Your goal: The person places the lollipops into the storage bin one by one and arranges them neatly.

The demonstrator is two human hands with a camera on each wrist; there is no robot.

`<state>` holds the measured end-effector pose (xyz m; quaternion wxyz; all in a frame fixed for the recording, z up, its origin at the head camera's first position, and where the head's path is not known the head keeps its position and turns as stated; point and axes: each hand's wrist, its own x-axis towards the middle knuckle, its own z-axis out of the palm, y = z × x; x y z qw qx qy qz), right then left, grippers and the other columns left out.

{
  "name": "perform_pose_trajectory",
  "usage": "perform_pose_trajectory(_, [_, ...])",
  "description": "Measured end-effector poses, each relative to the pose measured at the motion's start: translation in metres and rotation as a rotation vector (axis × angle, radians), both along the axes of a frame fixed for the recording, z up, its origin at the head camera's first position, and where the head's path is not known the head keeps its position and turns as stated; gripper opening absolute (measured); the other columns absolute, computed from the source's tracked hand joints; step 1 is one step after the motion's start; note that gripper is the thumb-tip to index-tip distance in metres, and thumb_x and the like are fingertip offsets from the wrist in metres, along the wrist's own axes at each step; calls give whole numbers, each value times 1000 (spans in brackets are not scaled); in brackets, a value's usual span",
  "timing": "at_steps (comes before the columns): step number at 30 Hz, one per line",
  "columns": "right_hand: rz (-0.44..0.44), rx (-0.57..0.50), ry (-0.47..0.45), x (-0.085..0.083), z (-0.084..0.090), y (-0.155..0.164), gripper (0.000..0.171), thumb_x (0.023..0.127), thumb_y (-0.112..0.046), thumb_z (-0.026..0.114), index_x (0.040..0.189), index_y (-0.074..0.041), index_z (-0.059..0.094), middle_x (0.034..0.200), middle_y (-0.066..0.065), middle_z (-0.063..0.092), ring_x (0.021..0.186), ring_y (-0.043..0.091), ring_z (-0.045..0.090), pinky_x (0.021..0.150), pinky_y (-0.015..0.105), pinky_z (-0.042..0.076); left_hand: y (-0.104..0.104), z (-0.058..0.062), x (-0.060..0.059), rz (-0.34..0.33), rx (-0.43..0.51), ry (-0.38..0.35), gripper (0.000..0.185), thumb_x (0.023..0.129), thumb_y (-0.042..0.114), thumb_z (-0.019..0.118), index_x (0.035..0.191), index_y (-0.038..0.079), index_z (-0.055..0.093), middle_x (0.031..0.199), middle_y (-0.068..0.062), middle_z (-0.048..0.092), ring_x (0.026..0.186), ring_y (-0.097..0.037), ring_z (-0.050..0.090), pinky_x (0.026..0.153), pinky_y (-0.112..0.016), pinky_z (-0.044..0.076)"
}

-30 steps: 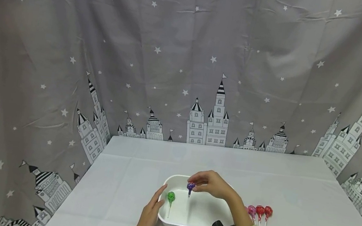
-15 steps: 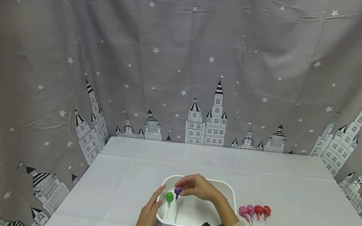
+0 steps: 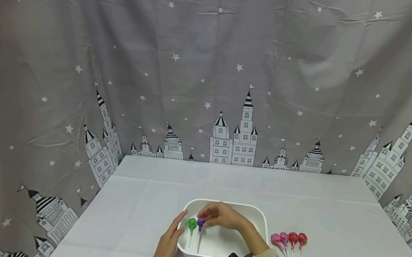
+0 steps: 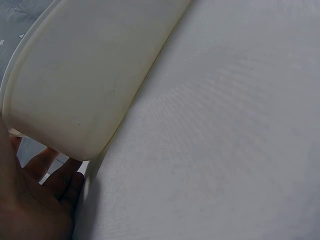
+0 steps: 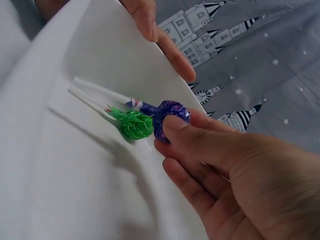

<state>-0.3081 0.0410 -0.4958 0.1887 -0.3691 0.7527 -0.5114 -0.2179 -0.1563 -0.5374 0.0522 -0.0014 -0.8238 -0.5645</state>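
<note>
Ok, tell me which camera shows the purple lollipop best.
The right wrist view: the purple lollipop fills the frame close up, pinched by the right hand beside the green lollipop. The head view shows it only as a small dot in the white tray. The left wrist view misses it.

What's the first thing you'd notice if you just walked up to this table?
The right hand pinching a purple-wrapped lollipop in the white plastic tub mid-table, right beside a green-wrapped lollipop. The left hand rests against the tub's left side. Right of the tub, four pink and red lollipops lie in a row on the white tablecloth.
</note>
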Motion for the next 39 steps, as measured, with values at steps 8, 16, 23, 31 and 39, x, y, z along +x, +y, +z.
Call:
perform_pose_trajectory(8, [-14,-8,-18,-1,-6,-1,29,75,11,67,104,7,62,97,14,66,89,22,64,77,22,54,1,0,-1,9,9,-7,44,97,17,38,140,26,41,147,-9,31,134,-33,25,109,-51,19])
perform_pose_trajectory(16, [-40,20,55,-1,-10,-1,28,72,12,69,98,8,63,92,15,66,84,25,65,74,21,54,1,0,0,-2,27,11,44,97,15,38,140,26,40,147,-7,31,135,-30,26,110,-49,19])
perform_pose_trajectory(23, [-67,70,141,-4,-13,-3,27,72,8,72,97,3,65,89,8,66,78,14,64,71,18,53,1,2,2,-12,28,29,44,98,16,40,140,23,40,147,-10,31,134,-34,25,109,-51,19])
perform_pose_trajectory(31, [-77,104,179,-4,-15,-5,26,72,7,72,98,2,66,90,8,66,78,14,63,69,17,53,0,1,0,0,29,18,43,97,17,41,140,25,41,147,-8,32,134,-32,26,109,-50,19])
perform_pose_trajectory(39, [-83,132,209,-3,-15,-7,27,72,7,71,98,2,66,90,8,66,77,13,63,69,17,52,2,2,1,1,27,19,43,97,18,41,140,25,40,147,-9,31,134,-34,26,109,-51,20])
